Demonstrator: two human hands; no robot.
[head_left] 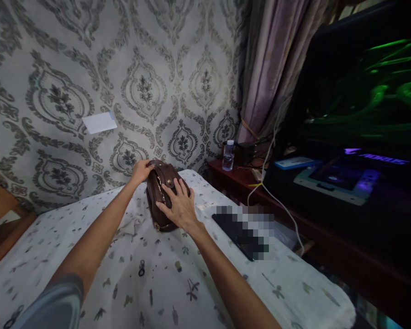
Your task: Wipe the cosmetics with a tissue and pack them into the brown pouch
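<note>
A dark brown handbag [154, 194] with gold-toned zips rests on the patterned white bed sheet. My left hand [142, 172] has its fingers closed on the bag's far upper corner; the fingertips are partly hidden there. Across the bag's near right side lies my right hand [181, 204], its fingers spread and pressing flat on the leather beside the zip. What is inside the bag cannot be seen.
Right of the bag lies a dark flat rectangular object [231, 230], partly pixelated. A dark red desk [234, 176] holds a clear bottle [228, 155]. A white cable [284, 208] hangs by the bed's right edge. Patterned wallpaper [144, 87] stands behind.
</note>
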